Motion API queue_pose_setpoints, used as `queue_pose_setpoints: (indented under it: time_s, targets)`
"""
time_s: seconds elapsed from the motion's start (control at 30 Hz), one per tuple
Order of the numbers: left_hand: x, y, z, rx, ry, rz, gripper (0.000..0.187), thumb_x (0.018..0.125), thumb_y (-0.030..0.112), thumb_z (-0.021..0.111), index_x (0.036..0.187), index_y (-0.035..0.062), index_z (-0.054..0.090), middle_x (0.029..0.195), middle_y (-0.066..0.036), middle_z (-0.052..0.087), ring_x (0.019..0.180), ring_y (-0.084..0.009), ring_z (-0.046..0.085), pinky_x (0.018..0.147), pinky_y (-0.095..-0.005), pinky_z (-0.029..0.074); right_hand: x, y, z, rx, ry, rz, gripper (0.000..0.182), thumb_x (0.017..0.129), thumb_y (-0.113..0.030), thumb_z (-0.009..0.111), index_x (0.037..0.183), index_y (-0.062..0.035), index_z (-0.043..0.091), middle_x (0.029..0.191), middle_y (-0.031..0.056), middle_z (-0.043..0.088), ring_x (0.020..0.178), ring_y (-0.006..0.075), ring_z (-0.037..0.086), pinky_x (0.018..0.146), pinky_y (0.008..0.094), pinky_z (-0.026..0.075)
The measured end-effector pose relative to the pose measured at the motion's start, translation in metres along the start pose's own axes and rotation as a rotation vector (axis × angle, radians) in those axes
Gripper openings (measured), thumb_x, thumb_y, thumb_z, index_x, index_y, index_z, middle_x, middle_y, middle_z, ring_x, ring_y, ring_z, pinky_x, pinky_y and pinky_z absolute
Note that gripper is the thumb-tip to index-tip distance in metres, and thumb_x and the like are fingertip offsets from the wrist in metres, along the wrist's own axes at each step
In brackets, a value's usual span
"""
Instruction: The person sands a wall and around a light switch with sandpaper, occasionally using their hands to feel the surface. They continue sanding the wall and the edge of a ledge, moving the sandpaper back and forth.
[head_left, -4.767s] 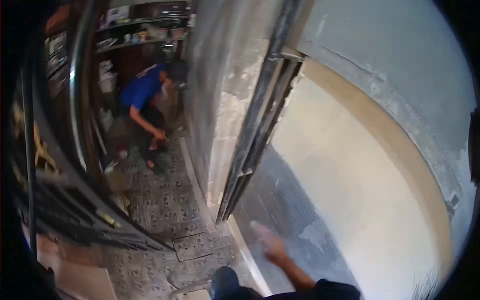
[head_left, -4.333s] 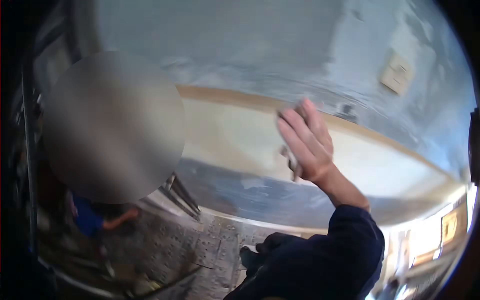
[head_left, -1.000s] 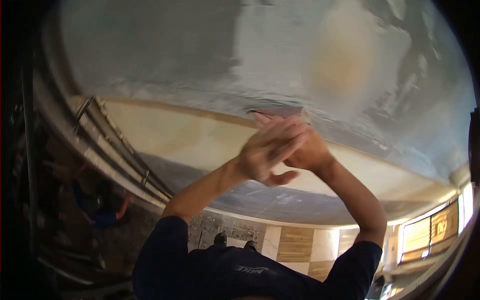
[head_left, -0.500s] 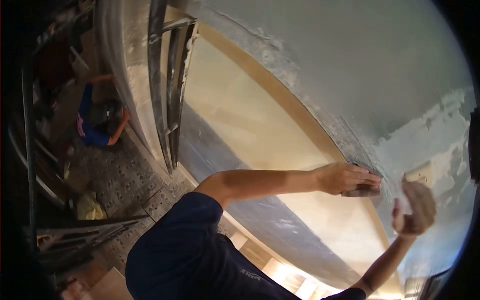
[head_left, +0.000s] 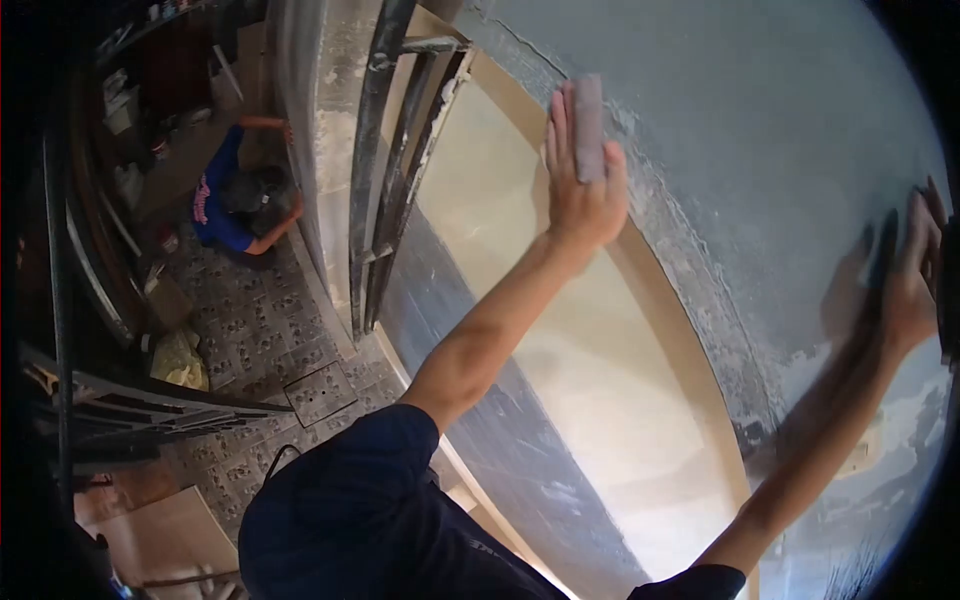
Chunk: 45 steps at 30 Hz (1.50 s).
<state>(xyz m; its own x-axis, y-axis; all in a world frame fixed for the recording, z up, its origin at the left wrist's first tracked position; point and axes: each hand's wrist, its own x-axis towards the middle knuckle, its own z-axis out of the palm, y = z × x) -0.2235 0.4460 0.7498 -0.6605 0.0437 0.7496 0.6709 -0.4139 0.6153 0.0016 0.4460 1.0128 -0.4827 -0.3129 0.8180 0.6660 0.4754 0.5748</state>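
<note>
Grey plaster, rough and patchy, is covering the upper part of the curved wall [head_left: 760,150] in front of us, and we are working against it with both hands. Our left hand [head_left: 580,190] is reaching up and pressing a small grey rectangular sanding block [head_left: 588,125] flat against the plaster, fingers stretched along its side and thumb closing round the other edge, so the hand is gripping the block. The block is sitting right at the ragged border where the grey plaster is meeting the tan band [head_left: 660,300] that is edging the smooth cream panel [head_left: 560,330] below it. Our right hand [head_left: 912,280] is lying against the plaster far off to the right, well apart from the block, near the dark rim of the view; it is blurred, and we cannot tell whether it is flat and open or curled round anything. Both our forearms are bare, and our dark navy short-sleeved shirt [head_left: 370,520] is filling the bottom of the view.

To the left of the cream panel, a dark metal door frame [head_left: 385,180] is standing upright beside a worn pale pillar. Beyond it, down on the patterned grey tiled floor [head_left: 290,360], another person in a blue shirt [head_left: 215,205] is crouching with head bent low.
</note>
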Motion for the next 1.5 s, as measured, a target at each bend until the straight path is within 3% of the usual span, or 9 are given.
queue_pose_setpoints:
  time_s: [0.07,0.23,0.4,0.6,0.93,1.0,1.23,1.33,1.5]
  targets:
    - [-0.007,0.006,0.003,-0.032,-0.045,0.088,0.061,0.100,0.024,0.036,0.153,-0.0011,0.022,0.155,-0.032,0.021,0.144,-0.0524,0.016,0.116,-0.0606,0.014,0.014,0.022,0.006,0.400,0.239,0.020,0.042,0.089,-0.036,0.071,0.078,0.0045,0.074,0.092,0.0194,0.074,0.054,0.0235,0.069,0.043,0.0213,0.053]
    - [-0.010,-0.018,-0.003,-0.088,-0.180,0.310,0.066,0.105,0.038,0.030,0.150,-0.0099,0.019,0.156,-0.033,0.019,0.145,-0.0518,0.014,0.118,-0.0563,0.011,0.011,0.034,0.015,0.259,0.295,-0.233,0.037,0.088,-0.029,0.073,0.069,0.0037,0.071,0.079,0.0167,0.073,0.046,0.0137,0.063,0.038,0.0225,0.051]
    - [0.045,-0.056,0.004,-0.223,0.071,-0.069,0.066,0.106,0.038,0.028,0.150,-0.0103,0.018,0.157,-0.032,0.016,0.147,-0.0470,0.010,0.120,-0.0504,0.010,0.017,0.027,0.027,0.441,0.396,-0.364,0.036,0.086,-0.029,0.074,0.069,0.0031,0.071,0.071,0.0141,0.071,0.044,0.0140,0.061,0.037,0.0215,0.050]
    - [-0.007,-0.036,0.000,-0.101,-0.102,0.145,0.068,0.106,0.040,0.028,0.150,-0.0109,0.017,0.158,-0.031,0.013,0.148,-0.0464,0.009,0.121,-0.0499,0.009,0.012,0.025,0.030,0.495,0.432,-0.493,0.031,0.086,-0.025,0.073,0.067,0.0003,0.070,0.066,0.0117,0.069,0.043,0.0103,0.059,0.034,0.0197,0.047]
    - [0.006,-0.013,0.003,0.007,-0.025,0.032,0.059,0.105,0.026,0.025,0.152,-0.0091,0.012,0.159,-0.028,0.013,0.149,-0.0448,0.004,0.121,-0.0496,0.005,-0.011,-0.011,0.013,0.492,0.420,-0.520,0.023,0.081,-0.015,0.074,0.060,-0.0092,0.066,0.056,0.0007,0.064,0.045,0.0084,0.055,0.039,0.0219,0.039]
    - [0.011,-0.016,-0.005,-0.069,-0.105,0.030,0.058,0.105,0.023,0.025,0.153,-0.0071,0.012,0.160,-0.027,0.015,0.149,-0.0446,0.003,0.122,-0.0493,0.006,-0.023,-0.017,-0.013,0.380,-0.095,-0.235,0.005,0.086,-0.008,0.074,0.086,-0.0037,0.076,0.083,0.0078,0.073,0.071,0.0123,0.068,0.063,0.0253,0.053]
    - [0.067,-0.054,-0.004,0.108,-0.019,-0.221,0.057,0.103,0.021,0.032,0.151,-0.0070,0.018,0.157,-0.031,0.018,0.144,-0.0541,0.011,0.120,-0.0523,0.017,-0.026,-0.040,-0.005,0.370,-0.078,-0.295,0.012,0.075,-0.001,0.077,0.071,-0.0002,0.066,0.070,0.0094,0.063,0.058,0.0169,0.060,0.053,0.0263,0.046]
    - [0.035,-0.028,-0.017,0.106,-0.086,0.191,0.058,0.100,0.016,0.041,0.150,-0.0067,0.023,0.154,-0.034,0.022,0.141,-0.0559,0.019,0.118,-0.0538,0.021,-0.025,-0.043,-0.005,0.398,-0.108,-0.273,0.013,0.076,0.000,0.076,0.070,0.0008,0.064,0.069,0.0096,0.062,0.058,0.0165,0.059,0.053,0.0263,0.044]
    - [0.022,-0.032,-0.020,0.090,-0.128,0.296,0.059,0.096,0.010,0.049,0.148,-0.0086,0.027,0.152,-0.036,0.026,0.140,-0.0563,0.022,0.117,-0.0560,0.021,-0.030,-0.033,-0.004,0.472,-0.217,-0.295,0.006,0.082,0.011,0.069,0.081,0.0074,0.064,0.082,0.0147,0.066,0.068,0.0215,0.062,0.062,0.0274,0.047]
